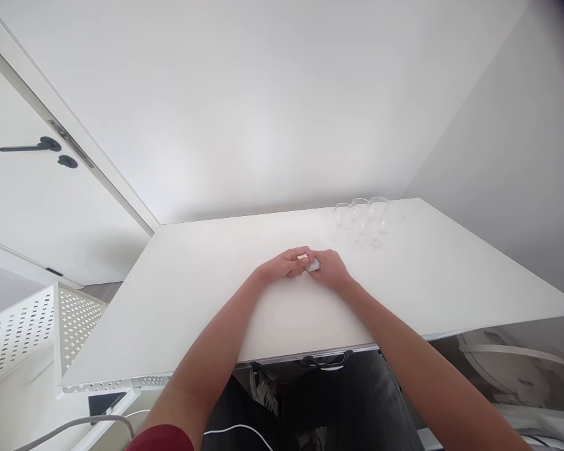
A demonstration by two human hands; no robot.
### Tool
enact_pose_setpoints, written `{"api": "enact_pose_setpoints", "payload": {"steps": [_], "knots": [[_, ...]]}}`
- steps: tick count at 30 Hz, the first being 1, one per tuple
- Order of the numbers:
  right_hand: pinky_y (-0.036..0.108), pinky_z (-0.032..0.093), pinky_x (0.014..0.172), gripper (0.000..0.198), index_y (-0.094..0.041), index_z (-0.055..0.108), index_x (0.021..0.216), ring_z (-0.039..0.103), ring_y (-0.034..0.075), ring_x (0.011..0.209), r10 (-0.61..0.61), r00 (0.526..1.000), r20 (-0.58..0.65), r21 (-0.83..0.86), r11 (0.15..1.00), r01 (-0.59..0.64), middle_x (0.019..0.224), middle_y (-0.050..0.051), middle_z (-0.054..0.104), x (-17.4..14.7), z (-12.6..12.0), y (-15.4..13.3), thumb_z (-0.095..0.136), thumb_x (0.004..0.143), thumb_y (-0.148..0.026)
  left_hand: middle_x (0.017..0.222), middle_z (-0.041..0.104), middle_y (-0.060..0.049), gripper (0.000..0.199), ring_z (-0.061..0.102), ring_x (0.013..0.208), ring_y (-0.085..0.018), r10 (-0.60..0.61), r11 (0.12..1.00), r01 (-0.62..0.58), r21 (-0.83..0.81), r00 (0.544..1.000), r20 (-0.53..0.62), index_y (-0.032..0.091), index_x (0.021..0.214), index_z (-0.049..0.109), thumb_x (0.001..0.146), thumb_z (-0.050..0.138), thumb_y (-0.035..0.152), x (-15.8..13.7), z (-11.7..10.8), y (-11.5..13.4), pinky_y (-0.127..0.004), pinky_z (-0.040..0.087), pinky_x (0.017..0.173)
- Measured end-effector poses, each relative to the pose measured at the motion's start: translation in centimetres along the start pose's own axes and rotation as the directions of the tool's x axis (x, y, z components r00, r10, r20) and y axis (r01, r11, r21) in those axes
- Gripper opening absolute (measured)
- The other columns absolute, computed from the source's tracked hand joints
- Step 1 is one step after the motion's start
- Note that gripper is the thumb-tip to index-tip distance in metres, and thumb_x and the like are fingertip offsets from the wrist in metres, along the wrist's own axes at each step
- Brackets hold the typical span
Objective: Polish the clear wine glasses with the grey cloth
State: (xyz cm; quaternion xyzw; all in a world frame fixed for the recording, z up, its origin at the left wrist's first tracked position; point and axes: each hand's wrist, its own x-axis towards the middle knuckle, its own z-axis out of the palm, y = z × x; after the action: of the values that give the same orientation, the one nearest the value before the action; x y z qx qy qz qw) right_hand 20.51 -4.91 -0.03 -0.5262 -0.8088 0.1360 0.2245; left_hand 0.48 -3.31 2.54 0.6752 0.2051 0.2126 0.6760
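Note:
My left hand (286, 264) and my right hand (329, 267) meet over the middle of the white table (202, 282). Between them is a small white object (313, 264), too small and covered to name. The fingers of my right hand are wrapped round it, and my left thumb and fingers pinch at its left side. Behind and to the right of my right hand, three clear stemmed glasses (379, 219) stand close together near the table's back edge.
A white wall rises behind the table. At the left are a door with a black handle (31, 146) and a white perforated rack (78, 319). A white cable (237, 428) crosses my lap. A pale round-shaped bag or chair (505, 366) sits under the right side.

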Motion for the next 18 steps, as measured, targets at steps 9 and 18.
{"api": "enact_pose_setpoints", "payload": {"steps": [9,18], "knots": [[0.029,0.027,0.052,0.046,-0.024,0.032,0.072,0.028,0.013,0.056,0.127,0.991,-0.042,0.537,0.84,-0.085,0.059,-0.005,0.031,-0.9,-1.3,-0.2,0.041,0.1,-0.06,0.057,0.03,0.013,0.052,0.022,0.05,-0.008,-0.049,0.991,0.065,0.116,0.99,-0.135,0.026,0.126,0.047,0.088,0.07,0.052,-0.1,-0.1,0.3,-0.022,0.017,0.05],[0.038,0.055,0.077,0.069,-0.026,0.04,0.137,0.056,0.021,0.085,-0.126,0.987,-0.104,0.632,0.757,0.163,0.11,0.009,0.054,-0.3,-0.3,0.2,0.034,0.094,-0.08,0.06,0.036,0.011,0.082,0.027,0.052,-0.007,-0.004,0.995,0.023,0.094,0.979,-0.202,0.02,0.151,0.042,0.082,0.078,0.048,0.4,-0.1,-0.2,-0.024,0.021,0.053]]}}
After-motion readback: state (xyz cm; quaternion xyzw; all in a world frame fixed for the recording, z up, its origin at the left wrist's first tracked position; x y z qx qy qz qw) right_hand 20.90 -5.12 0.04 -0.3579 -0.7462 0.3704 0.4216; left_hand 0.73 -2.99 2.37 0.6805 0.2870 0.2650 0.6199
